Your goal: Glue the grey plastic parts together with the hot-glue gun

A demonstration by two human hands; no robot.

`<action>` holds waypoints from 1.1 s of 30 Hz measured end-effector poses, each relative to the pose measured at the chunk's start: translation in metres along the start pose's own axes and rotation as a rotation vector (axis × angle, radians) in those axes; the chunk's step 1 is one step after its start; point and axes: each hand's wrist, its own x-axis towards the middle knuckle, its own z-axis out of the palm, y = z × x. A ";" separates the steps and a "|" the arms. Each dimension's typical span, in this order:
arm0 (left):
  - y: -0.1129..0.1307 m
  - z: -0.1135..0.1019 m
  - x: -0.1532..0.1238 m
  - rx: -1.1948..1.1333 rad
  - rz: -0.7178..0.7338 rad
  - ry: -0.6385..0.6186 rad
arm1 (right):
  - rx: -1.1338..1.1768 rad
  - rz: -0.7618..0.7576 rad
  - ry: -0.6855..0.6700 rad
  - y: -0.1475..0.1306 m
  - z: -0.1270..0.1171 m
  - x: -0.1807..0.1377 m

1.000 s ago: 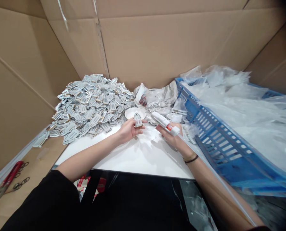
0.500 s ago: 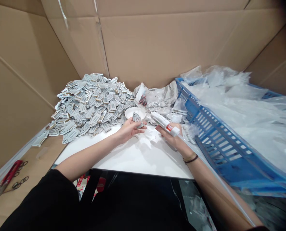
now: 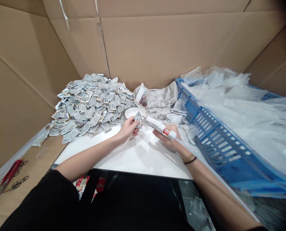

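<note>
In the middle of the head view, my left hand [image 3: 128, 130] pinches a small grey flat piece [image 3: 138, 119] by its lower end, its pointed end up and slots on its face. My right hand [image 3: 169, 138] is wrapped round a white tube-shaped tool [image 3: 158, 125] with a red mark and a thin dark tip. A clear hose trails from its back end along my right forearm. The tip points at the grey piece, close to its right edge; I cannot tell whether they touch. Behind my left hand is a white shallow dish [image 3: 130, 112], partly hidden.
A large pile of similar grey pieces [image 3: 92, 106] lies at the back left. On the right stands a blue crate [image 3: 220, 141] heaped with clear plastic bags [image 3: 253, 112]. Crumpled plastic [image 3: 162, 96] lies at the back. Red-handled scissors [image 3: 10, 173] lie far left. Cardboard walls surround the table [image 3: 133, 157].
My left hand has turned the grey piece upright, with its face toward me. My right hand has moved slightly left and tilted the white tool, bringing its tip close to the piece.
</note>
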 end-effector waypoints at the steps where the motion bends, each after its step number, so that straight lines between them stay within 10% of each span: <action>1: 0.000 0.001 -0.001 0.006 0.015 -0.012 | -0.001 -0.016 -0.016 -0.001 0.000 0.000; 33: -0.004 0.007 -0.008 -0.023 0.058 -0.061 | -0.038 -0.105 -0.048 0.001 0.002 -0.002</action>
